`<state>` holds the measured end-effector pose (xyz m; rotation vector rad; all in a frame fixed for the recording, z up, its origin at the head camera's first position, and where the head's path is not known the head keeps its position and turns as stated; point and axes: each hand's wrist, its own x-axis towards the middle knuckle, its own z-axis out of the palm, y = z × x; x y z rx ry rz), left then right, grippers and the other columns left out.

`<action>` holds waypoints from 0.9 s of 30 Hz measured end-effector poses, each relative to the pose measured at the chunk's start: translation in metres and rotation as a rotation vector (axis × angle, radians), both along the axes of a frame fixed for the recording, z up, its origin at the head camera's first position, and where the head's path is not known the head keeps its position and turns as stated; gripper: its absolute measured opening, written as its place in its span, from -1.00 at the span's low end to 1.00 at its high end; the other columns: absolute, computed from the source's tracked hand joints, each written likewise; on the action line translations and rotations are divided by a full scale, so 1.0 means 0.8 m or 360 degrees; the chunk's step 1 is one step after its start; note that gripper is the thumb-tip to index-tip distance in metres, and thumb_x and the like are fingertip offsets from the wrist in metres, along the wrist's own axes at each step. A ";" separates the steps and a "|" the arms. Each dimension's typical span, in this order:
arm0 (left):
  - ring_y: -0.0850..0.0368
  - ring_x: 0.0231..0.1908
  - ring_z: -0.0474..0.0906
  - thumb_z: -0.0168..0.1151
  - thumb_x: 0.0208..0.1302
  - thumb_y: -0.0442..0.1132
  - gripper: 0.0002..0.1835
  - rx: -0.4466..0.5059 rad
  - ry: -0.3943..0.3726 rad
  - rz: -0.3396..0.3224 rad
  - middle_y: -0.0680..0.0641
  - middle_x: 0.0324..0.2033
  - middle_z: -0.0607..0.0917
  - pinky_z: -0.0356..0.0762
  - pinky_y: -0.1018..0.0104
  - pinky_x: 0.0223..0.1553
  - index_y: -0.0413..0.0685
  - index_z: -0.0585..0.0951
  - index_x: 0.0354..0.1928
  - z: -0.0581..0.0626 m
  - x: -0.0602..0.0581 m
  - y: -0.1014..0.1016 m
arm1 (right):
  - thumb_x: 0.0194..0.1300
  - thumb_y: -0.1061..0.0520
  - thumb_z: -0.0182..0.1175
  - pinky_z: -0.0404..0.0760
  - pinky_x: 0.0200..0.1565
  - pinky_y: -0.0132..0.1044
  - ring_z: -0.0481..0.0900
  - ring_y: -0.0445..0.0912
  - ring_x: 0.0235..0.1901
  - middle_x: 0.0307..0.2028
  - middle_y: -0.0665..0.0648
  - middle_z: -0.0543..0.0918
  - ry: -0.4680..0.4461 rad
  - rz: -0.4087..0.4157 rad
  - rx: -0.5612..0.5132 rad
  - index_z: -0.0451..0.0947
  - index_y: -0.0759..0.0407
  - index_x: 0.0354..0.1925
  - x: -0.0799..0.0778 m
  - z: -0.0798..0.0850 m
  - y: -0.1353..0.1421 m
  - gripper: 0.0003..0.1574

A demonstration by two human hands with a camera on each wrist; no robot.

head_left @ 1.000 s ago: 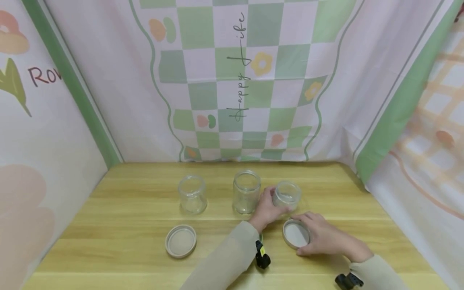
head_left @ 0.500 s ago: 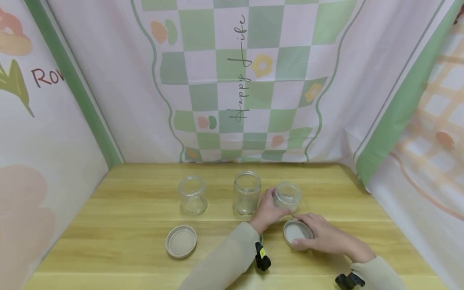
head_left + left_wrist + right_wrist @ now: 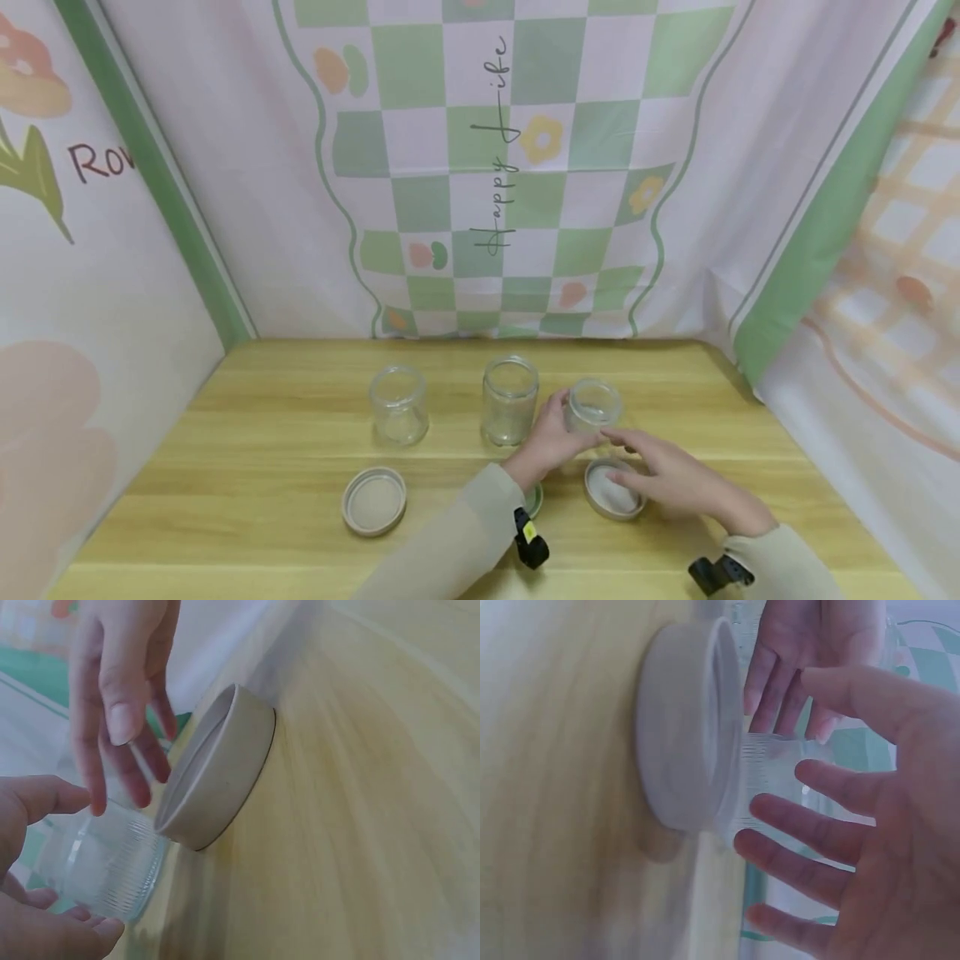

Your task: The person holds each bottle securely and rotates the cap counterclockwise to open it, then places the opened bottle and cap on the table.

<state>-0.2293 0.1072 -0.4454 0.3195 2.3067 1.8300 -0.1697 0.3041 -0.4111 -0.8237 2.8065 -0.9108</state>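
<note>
In the head view my left hand (image 3: 551, 437) is around the near left side of a short clear glass jar (image 3: 596, 404), its thumb in front. In the left wrist view its fingers and thumb spread loosely on either side of that jar (image 3: 112, 859). My right hand (image 3: 682, 479) hovers with fingers spread over a beige round lid (image 3: 615, 490), which lies hollow side up on the table. The right wrist view shows the lid (image 3: 679, 727) outside the fingers (image 3: 802, 817), which hold nothing.
A taller glass jar (image 3: 510, 402) stands in the middle and another jar (image 3: 399, 406) to its left. A second beige lid (image 3: 375, 502) lies at the front left. A green-rimmed lid (image 3: 533, 500) is partly hidden by my left sleeve (image 3: 457, 537). Patterned cloth (image 3: 480, 300) hangs behind the table.
My right hand has let go of the beige lid and lifted off it, fingertips moving toward the jar. My left wrist has shifted slightly left, uncovering more of the green-rimmed lid.
</note>
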 end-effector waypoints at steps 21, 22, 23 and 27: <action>-0.20 0.38 0.24 0.48 0.19 -0.07 -0.08 -0.0115 0.0080 -0.0455 -0.12 0.44 0.29 0.35 -0.12 0.31 0.01 0.19 0.52 0.020 0.036 -0.057 | 0.46 -0.02 0.22 0.62 -0.06 0.27 0.53 0.31 0.09 0.18 0.36 0.55 0.0101 -0.0017 -0.0110 0.38 0.27 0.35 -0.009 0.015 -0.008 -0.35; -0.21 0.39 0.24 0.47 0.20 -0.07 -0.08 -0.0108 0.0084 -0.0481 -0.12 0.44 0.28 0.34 -0.10 0.31 0.02 0.19 0.52 0.022 0.038 -0.061 | 0.46 -0.02 0.21 0.60 -0.04 0.29 0.53 0.31 0.09 0.18 0.36 0.55 0.0102 -0.0014 -0.0107 0.38 0.27 0.35 -0.009 0.016 -0.008 -0.36; -0.22 0.39 0.24 0.47 0.21 -0.08 -0.09 -0.0105 0.0086 -0.0504 -0.11 0.44 0.28 0.34 -0.08 0.32 0.02 0.18 0.52 0.023 0.039 -0.065 | 0.46 -0.02 0.21 0.58 -0.01 0.30 0.53 0.30 0.10 0.19 0.34 0.54 0.0102 -0.0014 -0.0106 0.38 0.27 0.35 -0.009 0.016 -0.007 -0.36; -0.21 0.40 0.22 0.43 0.25 -0.06 -0.11 -0.0127 0.0079 -0.0566 -0.09 0.45 0.27 0.33 0.01 0.34 0.04 0.17 0.52 0.029 0.045 -0.081 | 0.46 0.00 0.22 0.57 0.00 0.31 0.52 0.28 0.11 0.24 0.29 0.53 0.0104 -0.0035 -0.0120 0.40 0.27 0.33 -0.008 0.019 -0.007 -0.39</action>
